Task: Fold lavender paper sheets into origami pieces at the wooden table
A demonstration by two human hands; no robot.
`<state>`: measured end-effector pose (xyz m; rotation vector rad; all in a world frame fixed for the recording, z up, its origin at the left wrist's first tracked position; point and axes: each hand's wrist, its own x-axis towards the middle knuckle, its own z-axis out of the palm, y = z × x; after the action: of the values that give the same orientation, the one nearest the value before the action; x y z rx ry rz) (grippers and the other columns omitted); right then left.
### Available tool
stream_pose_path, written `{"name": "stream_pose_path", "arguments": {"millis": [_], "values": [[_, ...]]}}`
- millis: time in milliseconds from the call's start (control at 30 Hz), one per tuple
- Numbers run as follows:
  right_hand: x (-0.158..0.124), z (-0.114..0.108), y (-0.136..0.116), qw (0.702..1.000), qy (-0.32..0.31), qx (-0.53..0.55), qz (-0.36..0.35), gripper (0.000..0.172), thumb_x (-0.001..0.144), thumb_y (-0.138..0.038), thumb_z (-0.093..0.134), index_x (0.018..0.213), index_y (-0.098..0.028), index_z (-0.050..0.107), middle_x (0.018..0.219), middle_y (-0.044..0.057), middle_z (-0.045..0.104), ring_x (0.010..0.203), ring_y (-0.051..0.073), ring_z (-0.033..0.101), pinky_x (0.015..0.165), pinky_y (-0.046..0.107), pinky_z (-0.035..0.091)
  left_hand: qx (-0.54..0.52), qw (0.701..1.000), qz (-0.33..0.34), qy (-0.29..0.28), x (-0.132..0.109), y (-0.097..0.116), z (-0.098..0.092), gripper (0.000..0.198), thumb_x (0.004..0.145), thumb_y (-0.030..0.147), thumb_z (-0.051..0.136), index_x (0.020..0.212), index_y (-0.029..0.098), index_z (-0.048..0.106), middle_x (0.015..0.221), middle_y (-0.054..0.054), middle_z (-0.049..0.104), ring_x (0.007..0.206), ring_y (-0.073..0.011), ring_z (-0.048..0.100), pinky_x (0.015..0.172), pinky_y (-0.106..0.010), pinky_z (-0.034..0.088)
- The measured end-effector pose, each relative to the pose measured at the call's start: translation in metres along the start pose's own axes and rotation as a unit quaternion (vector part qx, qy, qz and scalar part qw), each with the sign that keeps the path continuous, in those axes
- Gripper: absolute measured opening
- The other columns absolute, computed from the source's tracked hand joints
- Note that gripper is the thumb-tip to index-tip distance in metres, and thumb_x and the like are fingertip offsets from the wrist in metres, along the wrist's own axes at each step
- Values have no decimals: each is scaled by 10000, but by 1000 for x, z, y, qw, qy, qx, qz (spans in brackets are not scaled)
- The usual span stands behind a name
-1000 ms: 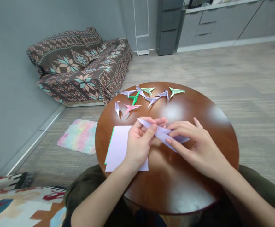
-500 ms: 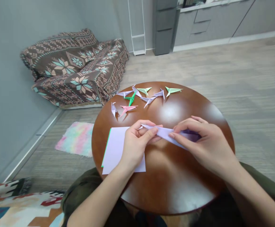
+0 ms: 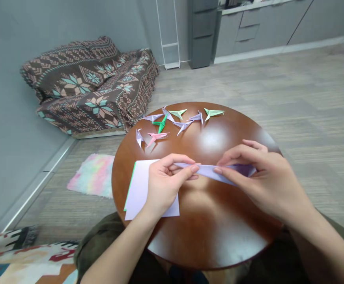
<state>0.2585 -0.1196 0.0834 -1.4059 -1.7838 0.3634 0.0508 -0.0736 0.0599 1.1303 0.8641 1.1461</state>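
A long, narrow piece of folded lilac paper [image 3: 209, 172] is stretched between my two hands above the round table. My left hand [image 3: 167, 181] pinches its left end between thumb and fingers. Farther right, my right hand [image 3: 256, 173] is closed on the other end, thumb in front and fingers behind, hiding part of the folds. Under my left hand lies a stack of lilac sheets [image 3: 138, 189], with a green sheet [image 3: 129, 189] showing along its left edge.
Several folded paper birds stand at the table's far side, among them a pink one [image 3: 157, 137], a dark green one [image 3: 161, 124] and a pale green one [image 3: 213, 113]. The brown table [image 3: 207, 240] has a rounded edge. A patterned-cloth-covered sofa [image 3: 101, 86] stands beyond it.
The folded paper has tilted nearer to level. My right hand has shifted slightly right, and my left hand has closed farther over the paper's tip. The whole view has moved a little.
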Motion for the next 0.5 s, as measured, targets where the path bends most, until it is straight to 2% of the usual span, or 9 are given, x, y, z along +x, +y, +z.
{"name": "stream_pose_path", "arguments": {"millis": [200, 300, 367, 500], "values": [[0, -1, -1, 1000, -7, -18, 3, 44, 896, -261, 732, 883, -272, 692, 806, -29, 768, 745, 202, 700, 1152, 573, 302, 31, 999, 8, -1, -1, 1, 1, 153, 742, 251, 908, 798, 168, 792, 779, -33, 812, 712, -180, 794, 698, -237, 673], [-1, 0, -4, 998, -37, -51, -21, 58, 921, -267, 704, 955, -300, 739, 837, -6, 776, 823, 230, 704, 1138, 600, 271, 71, 997, 20, -4, -4, 4, 2, 152, 740, 251, 908, 767, 166, 785, 770, -43, 812, 695, -179, 788, 659, -216, 643], [-2, 1, -6, 996, -62, -61, -33, 85, 945, -287, 680, 904, -300, 753, 779, -6, 755, 806, 230, 687, 1116, 600, 269, 83, 996, 22, -2, -5, 5, 4, 169, 728, 250, 916, 780, 165, 779, 782, -50, 816, 713, -193, 794, 660, -219, 631], [-3, 2, -10, 996, -84, -20, 1, 166, 965, -297, 666, 824, -285, 754, 733, -16, 746, 738, 212, 665, 983, 485, 392, 16, 1000, -18, -16, -4, 1, 3, 236, 774, 306, 886, 917, 166, 762, 823, -65, 827, 824, -235, 812, 777, -287, 651]]}}
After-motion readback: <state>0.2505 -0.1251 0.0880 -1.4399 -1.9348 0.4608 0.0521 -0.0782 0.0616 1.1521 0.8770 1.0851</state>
